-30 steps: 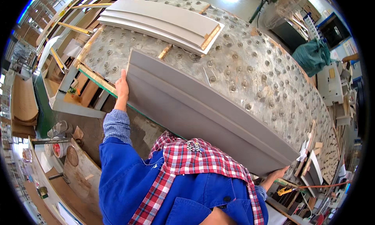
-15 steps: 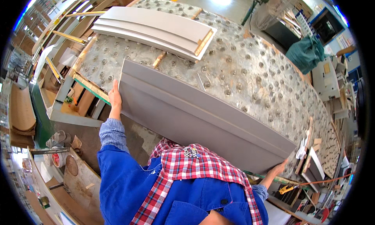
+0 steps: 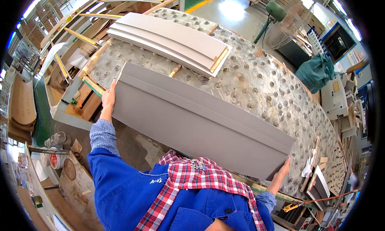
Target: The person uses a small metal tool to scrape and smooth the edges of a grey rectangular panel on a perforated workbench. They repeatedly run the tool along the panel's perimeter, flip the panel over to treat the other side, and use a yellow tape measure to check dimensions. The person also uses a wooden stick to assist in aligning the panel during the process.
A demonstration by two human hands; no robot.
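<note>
Nothing reads clearly; 1 short line of white lettering, small and tilted, stands on the blue jacket, toward 7 o'clock from the view's centre.

smooth matt grey panel, knobbly, scuffed metal-looking table, smooth pale boards toward its left end, checked cloth apron

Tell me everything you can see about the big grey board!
The grey board is long and flat, with a smooth, dull face and a stepped line running lengthwise. It looks like painted or coated wood. It slants from upper left to lower right over the near side of the studded table. The left hand and right hand hold its ends.
</note>
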